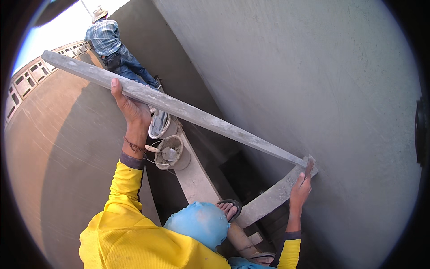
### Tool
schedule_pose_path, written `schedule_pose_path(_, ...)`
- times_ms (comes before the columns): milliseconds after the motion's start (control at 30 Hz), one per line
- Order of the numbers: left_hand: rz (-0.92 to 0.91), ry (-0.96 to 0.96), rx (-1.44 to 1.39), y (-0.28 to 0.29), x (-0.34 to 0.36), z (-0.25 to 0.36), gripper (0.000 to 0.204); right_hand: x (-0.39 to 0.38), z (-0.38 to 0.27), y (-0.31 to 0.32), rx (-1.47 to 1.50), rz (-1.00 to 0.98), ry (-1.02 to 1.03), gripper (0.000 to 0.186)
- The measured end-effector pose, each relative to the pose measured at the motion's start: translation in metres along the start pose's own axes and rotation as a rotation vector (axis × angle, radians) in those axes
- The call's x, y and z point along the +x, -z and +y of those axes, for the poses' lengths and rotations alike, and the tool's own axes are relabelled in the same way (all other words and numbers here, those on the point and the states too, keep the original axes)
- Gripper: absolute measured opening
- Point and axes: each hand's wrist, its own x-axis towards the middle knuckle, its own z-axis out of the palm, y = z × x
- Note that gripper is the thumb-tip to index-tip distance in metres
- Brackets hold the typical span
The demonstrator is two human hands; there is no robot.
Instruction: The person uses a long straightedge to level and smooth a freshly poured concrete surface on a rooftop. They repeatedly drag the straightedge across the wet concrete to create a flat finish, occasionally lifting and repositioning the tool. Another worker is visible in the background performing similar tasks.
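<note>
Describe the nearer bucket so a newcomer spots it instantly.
Find the long grey bar slanting across the picture. Below it, along a plank, stands a white-rimmed bucket; the nearer bucket is the one wanted, set apart by the trowel handle jutting over its left rim.

The view comes from your own head, through the left of two wide fisheye cameras, looking down and ahead over your shirt (143,244), which sits nearest the lens; the bar (197,113) crosses mid-frame a little beyond it, the wall (349,89) fills the right, and the worker (104,38) stands well farther off at upper left, straight edges bending toward the dark round border
</note>
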Motion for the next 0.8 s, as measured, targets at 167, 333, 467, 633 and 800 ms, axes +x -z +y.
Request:
schedule_pose_path(167, -0.020, -0.094, 0.045, -0.008, 0.007, -0.007, 0.073, -0.008, -0.078, 0.019, 0.130, -0.262, -0.076, 0.053)
schedule_pose_path(333, -0.070, -0.138, 0.007, -0.016, -0.005, 0.007, 0.085, -0.039, -0.122, 0.013, 0.159, -0.202, 0.419, 0.060)
schedule_pose_path(467, -0.071, -0.154, -0.002, -0.016, -0.007, 0.019, 0.091, -0.051, -0.175, 0.021, 0.170, -0.285, 0.616, 0.066)
schedule_pose_path(633, -0.050, -0.189, 0.029, -0.025, -0.023, 0.030, 0.088, -0.057, -0.239, 0.030, 0.243, -0.403, 0.719, 0.071)
schedule_pose_path(800, -0.073, -0.244, 0.052, -0.038, -0.037, 0.038, 0.093, -0.069, -0.270, 0.020, 0.293, -0.393, 0.802, 0.070)
